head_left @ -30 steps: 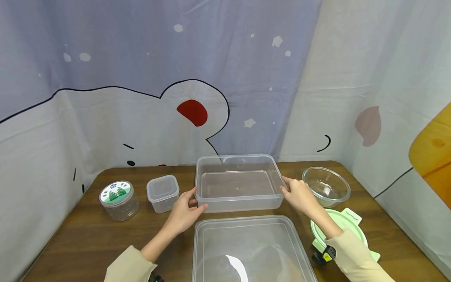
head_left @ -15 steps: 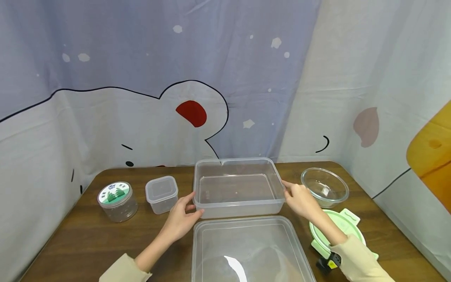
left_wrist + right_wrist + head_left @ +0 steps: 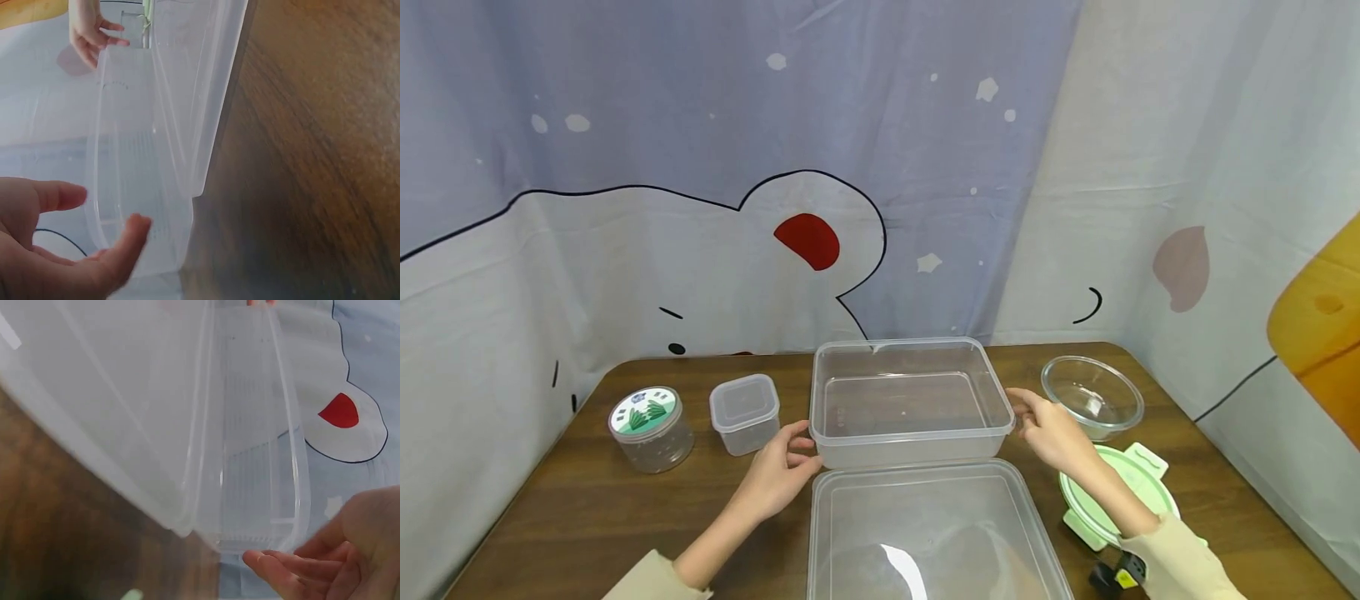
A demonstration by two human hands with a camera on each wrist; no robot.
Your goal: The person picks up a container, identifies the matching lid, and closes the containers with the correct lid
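Observation:
A clear rectangular plastic box [image 3: 910, 450] without a lid on it stands mid-table, its front wall close against the far edge of a large translucent lid [image 3: 940, 525]. My left hand [image 3: 775, 477] is at the box's front left corner, fingers spread loosely; in the left wrist view thumb and finger stand apart beside the box end. Beside the right wall, my right hand [image 3: 1054, 433] has its fingertips right at the rim, loosely bent and holding nothing. The right wrist view shows those fingertips [image 3: 255, 557] by the box's lower corner.
To the left are a small lidded square container [image 3: 745, 408] and a round jar [image 3: 651, 429] with a green and white top. At right stand a round glass bowl [image 3: 1093, 396] and, partly under my right forearm, a green clip lid [image 3: 1138, 483]. A patterned curtain [image 3: 940, 208] hangs behind the table.
The box has slid a little toward me, up to the lid's far edge. Both hands have come nearer with it, and their fingers have loosened outward from its sides.

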